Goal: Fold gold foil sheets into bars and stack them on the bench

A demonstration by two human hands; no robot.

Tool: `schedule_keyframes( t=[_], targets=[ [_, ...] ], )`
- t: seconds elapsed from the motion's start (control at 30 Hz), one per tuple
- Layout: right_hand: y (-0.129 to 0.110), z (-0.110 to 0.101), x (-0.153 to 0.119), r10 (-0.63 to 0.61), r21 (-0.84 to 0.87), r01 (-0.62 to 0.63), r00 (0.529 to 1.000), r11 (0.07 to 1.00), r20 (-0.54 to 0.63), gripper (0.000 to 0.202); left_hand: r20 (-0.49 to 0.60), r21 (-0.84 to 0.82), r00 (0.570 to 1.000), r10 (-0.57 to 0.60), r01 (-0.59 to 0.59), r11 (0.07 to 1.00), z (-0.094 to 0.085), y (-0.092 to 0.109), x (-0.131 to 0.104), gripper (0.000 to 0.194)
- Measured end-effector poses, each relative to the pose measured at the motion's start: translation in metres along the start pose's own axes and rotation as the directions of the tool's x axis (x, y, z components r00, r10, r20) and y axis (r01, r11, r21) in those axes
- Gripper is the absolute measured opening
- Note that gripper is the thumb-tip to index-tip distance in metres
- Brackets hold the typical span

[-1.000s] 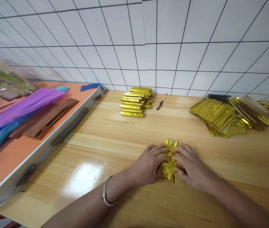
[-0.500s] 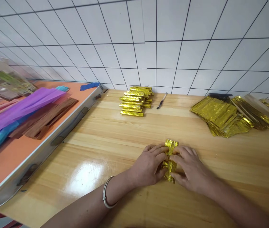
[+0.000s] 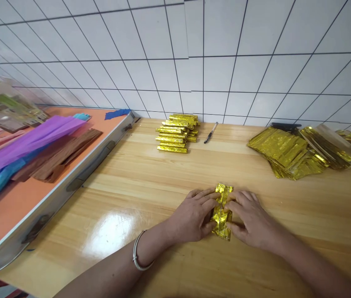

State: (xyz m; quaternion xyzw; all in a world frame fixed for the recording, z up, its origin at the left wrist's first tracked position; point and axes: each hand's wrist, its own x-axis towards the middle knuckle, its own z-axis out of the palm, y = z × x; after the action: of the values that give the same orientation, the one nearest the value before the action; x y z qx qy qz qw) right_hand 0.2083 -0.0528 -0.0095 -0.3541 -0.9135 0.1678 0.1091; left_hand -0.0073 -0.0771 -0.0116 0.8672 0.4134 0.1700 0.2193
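A gold foil sheet [image 3: 223, 215] lies upright-lengthwise on the wooden table, its long sides folded in toward a seam down the middle. My left hand [image 3: 194, 215] grips its left side, fingertips pressed onto the fold. On the opposite edge, the fingers of my right hand [image 3: 250, 219] are curled and pressing down. Fingers cover parts of both edges. Beyond them, against the wall, sits a stack of narrow folded gold foil strips [image 3: 172, 138]. To the right is a heap of flat gold foil sheets [image 3: 281, 147].
A pen [image 3: 210, 133] lies beside the strip stack. At far right is a clear plastic bag [image 3: 333, 147] with gold foil. A raised orange board [image 3: 79, 169] on the left bears purple paper [image 3: 35, 140], brown paper [image 3: 66, 155] and a clear container [image 3: 6, 105].
My right fingers have shifted slightly right, off the middle of the foil. The right flap now lies nearer the seam, and more of the foil's lower part shows.
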Motion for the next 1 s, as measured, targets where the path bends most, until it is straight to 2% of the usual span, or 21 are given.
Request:
schedule_keyframes(
  t=[0.43,0.67,1.0],
  targets=[
    [0.007,-0.001,-0.002,-0.040,0.005,0.040,0.999,0.999,-0.005,0.019,0.009,0.011,1.000,0.004,-0.005,1.000,-0.001,0.001,0.000,0.040],
    [0.011,-0.005,-0.006,-0.093,0.019,0.093,0.996,0.995,-0.011,0.023,0.025,0.081,0.999,0.024,-0.026,0.996,0.000,0.001,-0.003,0.058],
    [0.015,0.004,-0.006,-0.078,-0.171,0.082,0.997,0.982,0.028,0.055,0.067,0.184,0.997,0.049,-0.061,0.981,0.006,0.003,-0.005,0.054]
  ],
)
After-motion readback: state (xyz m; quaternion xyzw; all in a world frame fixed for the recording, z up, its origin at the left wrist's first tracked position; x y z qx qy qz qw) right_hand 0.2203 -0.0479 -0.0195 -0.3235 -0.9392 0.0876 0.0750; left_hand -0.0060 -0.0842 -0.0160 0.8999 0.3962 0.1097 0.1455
